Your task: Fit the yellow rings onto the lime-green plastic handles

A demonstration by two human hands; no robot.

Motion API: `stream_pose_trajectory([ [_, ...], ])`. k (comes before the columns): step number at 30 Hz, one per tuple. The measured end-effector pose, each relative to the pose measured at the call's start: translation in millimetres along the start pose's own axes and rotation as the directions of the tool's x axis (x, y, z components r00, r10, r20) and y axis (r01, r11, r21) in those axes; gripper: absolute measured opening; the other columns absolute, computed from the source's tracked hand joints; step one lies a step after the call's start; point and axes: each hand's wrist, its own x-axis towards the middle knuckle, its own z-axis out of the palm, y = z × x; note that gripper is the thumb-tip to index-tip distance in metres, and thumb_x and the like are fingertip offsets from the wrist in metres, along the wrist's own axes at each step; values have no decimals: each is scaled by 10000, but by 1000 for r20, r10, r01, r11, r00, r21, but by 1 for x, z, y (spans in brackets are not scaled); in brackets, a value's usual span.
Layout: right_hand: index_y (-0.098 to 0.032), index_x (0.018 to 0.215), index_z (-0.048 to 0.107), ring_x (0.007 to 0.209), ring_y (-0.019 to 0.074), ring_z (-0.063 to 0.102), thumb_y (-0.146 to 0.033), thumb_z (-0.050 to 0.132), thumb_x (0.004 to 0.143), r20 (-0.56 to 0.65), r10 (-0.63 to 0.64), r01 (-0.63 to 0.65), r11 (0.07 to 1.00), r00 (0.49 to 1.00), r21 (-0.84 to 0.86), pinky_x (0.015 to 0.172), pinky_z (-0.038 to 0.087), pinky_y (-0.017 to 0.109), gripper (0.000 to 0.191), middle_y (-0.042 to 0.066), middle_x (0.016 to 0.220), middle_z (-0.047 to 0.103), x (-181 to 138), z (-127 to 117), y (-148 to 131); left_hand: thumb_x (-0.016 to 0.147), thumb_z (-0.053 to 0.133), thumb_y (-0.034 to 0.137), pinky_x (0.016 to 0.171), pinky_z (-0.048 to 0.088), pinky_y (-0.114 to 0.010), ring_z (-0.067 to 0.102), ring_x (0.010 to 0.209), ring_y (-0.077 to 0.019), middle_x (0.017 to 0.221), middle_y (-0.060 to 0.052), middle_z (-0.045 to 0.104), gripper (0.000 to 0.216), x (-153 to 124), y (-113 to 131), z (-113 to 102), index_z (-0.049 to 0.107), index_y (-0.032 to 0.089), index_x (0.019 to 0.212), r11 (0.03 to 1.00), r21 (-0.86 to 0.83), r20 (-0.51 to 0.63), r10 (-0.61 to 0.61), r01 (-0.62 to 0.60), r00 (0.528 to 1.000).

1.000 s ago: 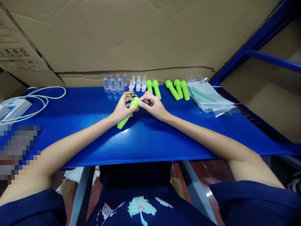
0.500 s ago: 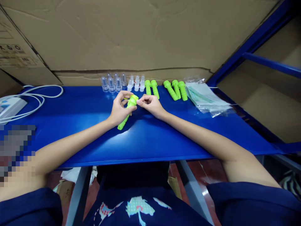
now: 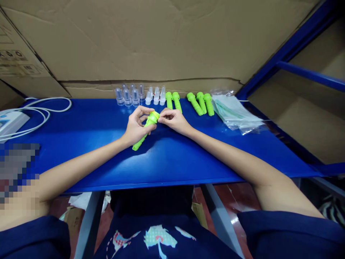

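My left hand [image 3: 136, 125] is closed around a bright green ridged tube [image 3: 140, 141] with a wide head, shaped like a small torch. It is tilted, the narrow end pointing down towards me and the yellowish head up to the right. At that head, the fingertips of my right hand [image 3: 174, 119] are pinched together; what lies between them, if anything, is hidden. Beyond my hands stand several clear domed caps [image 3: 127, 97] and several smaller white-based clear pieces [image 3: 156, 96]. Two green tubes [image 3: 177, 101] of the same kind lie just behind my right hand.
Three more green tubes [image 3: 199, 102] lie further right, beside a stack of clear plastic bags [image 3: 237, 113]. A white cable [image 3: 48, 111] and a white box-like device [image 3: 13, 122] sit at the left of the blue table [image 3: 172, 165]. Cardboard [image 3: 161, 43] walls the back.
The green tube has tipped slightly, its narrow end shifting a little left and down. Both hands have moved very little and keep their grip.
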Motion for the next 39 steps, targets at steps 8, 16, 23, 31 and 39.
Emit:
stream_pose_trajectory([
  [8, -178, 861, 763, 687, 111, 541, -675, 767, 751, 93, 47, -56, 994, 995, 92, 657, 451, 274, 509, 33, 859, 678, 0, -1, 0, 525, 884, 187, 430, 489, -191, 630, 578, -91, 966, -18, 666, 620, 6, -2, -6, 525, 193, 1030, 979, -107, -18, -175, 172, 984],
  [16, -201, 866, 812, 787, 137, 576, -630, 817, 717, -95, 14, -12, 1000, 995, 29, 668, 448, 283, 454, 61, 970, 694, -6, 7, -5, 515, 872, 192, 455, 468, -202, 573, 528, -61, 916, 0, 701, 660, 9, -1, -7, 533, 205, 1082, 936, -190, -40, -309, 296, 950],
  [23, -202, 809, 780, 737, 139, 562, -569, 763, 833, -184, -174, 166, 984, 967, -60, 631, 439, 303, 368, 77, 978, 699, -12, 15, -28, 540, 853, 184, 453, 429, -185, 560, 535, -52, 851, 23, 676, 661, 10, 4, -8, 559, 208, 1131, 928, -207, -20, -321, 310, 947],
  [31, -198, 784, 679, 676, 131, 496, -654, 706, 843, -265, -199, 179, 979, 943, -98, 590, 407, 302, 460, 71, 942, 649, -17, 23, -31, 523, 855, 162, 441, 423, -189, 544, 517, -43, 901, 12, 699, 659, 10, 11, -3, 560, 212, 1111, 926, -221, 1, -312, 305, 950],
  [39, -192, 820, 681, 565, 87, 397, -656, 711, 838, -203, -159, 150, 987, 966, -60, 522, 323, 288, 465, 66, 936, 667, -17, 18, -31, 554, 841, 185, 444, 432, -200, 557, 526, -53, 927, -1, 699, 641, 10, 6, -5, 557, 206, 1129, 943, -178, 31, -279, 280, 960],
])
